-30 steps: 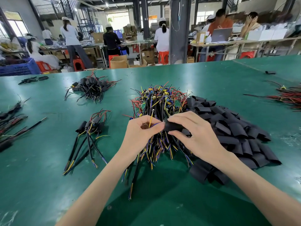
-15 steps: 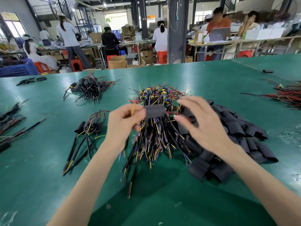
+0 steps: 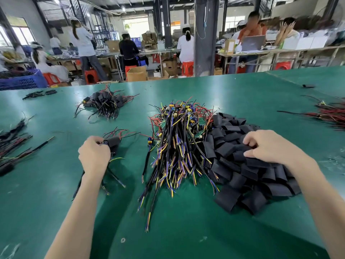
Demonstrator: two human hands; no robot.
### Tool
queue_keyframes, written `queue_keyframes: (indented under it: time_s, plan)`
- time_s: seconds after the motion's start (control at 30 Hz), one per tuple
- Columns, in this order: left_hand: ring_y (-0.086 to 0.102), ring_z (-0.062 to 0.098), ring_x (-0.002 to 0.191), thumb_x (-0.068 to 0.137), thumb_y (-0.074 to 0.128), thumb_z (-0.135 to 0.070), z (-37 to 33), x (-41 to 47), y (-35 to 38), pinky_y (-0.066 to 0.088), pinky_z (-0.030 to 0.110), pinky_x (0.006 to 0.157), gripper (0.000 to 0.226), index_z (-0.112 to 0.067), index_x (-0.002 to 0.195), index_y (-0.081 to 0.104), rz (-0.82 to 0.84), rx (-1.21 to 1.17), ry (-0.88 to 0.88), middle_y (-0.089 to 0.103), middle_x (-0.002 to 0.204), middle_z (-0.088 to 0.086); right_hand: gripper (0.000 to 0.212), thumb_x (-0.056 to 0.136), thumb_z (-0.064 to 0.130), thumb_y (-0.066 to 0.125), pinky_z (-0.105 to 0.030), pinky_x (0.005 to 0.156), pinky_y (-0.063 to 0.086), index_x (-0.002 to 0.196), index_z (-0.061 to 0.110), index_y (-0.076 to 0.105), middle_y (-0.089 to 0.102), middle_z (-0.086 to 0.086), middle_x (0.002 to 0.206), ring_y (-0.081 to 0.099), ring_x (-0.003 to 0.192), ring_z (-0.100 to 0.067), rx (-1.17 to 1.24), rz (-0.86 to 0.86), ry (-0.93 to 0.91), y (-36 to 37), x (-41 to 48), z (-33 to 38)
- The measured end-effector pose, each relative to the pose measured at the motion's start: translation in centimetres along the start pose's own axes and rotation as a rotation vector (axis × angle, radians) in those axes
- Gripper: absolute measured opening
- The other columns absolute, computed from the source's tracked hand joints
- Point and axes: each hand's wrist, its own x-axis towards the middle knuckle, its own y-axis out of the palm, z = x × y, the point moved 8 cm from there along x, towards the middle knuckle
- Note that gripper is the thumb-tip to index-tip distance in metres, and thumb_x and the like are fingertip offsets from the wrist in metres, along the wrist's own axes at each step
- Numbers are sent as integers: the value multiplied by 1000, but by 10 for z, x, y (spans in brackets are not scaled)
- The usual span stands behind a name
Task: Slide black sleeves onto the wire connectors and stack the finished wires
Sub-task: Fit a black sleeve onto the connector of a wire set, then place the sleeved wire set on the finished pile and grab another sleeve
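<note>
A big heap of unsleeved wires (image 3: 179,146) with yellow and blue connectors lies mid-table. To its right spreads a pile of flat black sleeves (image 3: 242,171). My left hand (image 3: 94,156) is over the small stack of finished wires (image 3: 113,165) at the left, fingers closed on a sleeved wire (image 3: 113,142) at its black sleeve end. My right hand (image 3: 267,144) rests on top of the sleeve pile, fingers curled into the sleeves; whether it grips one is hidden.
On the green table (image 3: 186,230), another bundle of sleeved wires (image 3: 106,103) lies farther back left, more black wires (image 3: 13,144) at the left edge, red wires (image 3: 330,113) at the right edge. People work at benches beyond the table's far edge.
My left hand carried the sleeved wire from above the central heap down left to the finished stack. My right hand let go and moved right onto the sleeve pile.
</note>
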Motion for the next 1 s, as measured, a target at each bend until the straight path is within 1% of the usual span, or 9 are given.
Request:
queue_keyframes:
  time_s: [0.13,0.2,0.27,0.37,0.47,0.63,0.73,0.9,1.0]
  plan:
    - [41,42,111,82,55,-4,-7,-6,6,35,43,91,31,-11,111,65,-15,330,84,52,116,28,38,81,24,71,-35,90,45,113,6,61,62,-8,112,56,104,-25,-51,14,-35,5,1,6]
    - [35,40,115,80,56,-3,-15,-10,5,29,45,93,34,-10,113,62,-67,365,141,44,124,27,42,81,27,71,-38,92,44,114,3,61,61,-13,113,54,107,-30,-98,24,-33,7,1,7]
    - [32,38,121,81,58,-4,-33,-17,12,28,47,96,37,-12,117,62,-74,337,329,41,132,21,43,81,31,71,-40,96,42,117,10,60,55,-14,119,48,114,-32,-120,31,-30,8,1,7]
    - [31,29,127,87,60,-14,-50,-29,44,23,43,103,27,-23,111,69,112,387,609,46,136,4,43,85,32,66,-39,98,38,123,15,55,47,-15,121,40,118,-34,-99,-26,-28,7,3,7]
    - [34,24,125,90,56,-17,-29,-23,62,21,37,102,24,-23,108,71,230,505,548,50,133,-5,41,87,29,63,-38,96,37,123,13,54,42,-13,117,42,114,-34,-10,-123,-49,4,4,11]
    - [37,28,124,88,54,-6,-7,-3,55,22,38,103,35,-15,120,64,170,511,435,51,134,1,42,87,29,64,-35,93,38,122,10,54,41,-10,114,48,111,-30,69,-190,-109,5,3,24]
    - [33,31,127,85,53,-2,-4,-2,58,23,42,106,42,-13,125,61,210,519,421,47,137,4,41,88,29,63,-34,92,37,122,9,55,39,-7,107,47,109,-28,92,-199,-142,7,1,32]
    - [13,20,137,75,55,-10,-1,-3,56,4,41,108,53,-30,123,60,249,543,308,30,150,1,38,89,28,62,-34,91,38,121,9,55,40,-5,106,48,108,-26,137,-195,-150,8,-1,35]
    - [6,18,140,76,53,-8,4,-1,58,5,44,112,54,-30,126,59,352,472,219,24,154,1,37,89,27,62,-33,89,38,120,9,56,40,-4,104,48,106,-25,161,-196,-156,8,0,35]
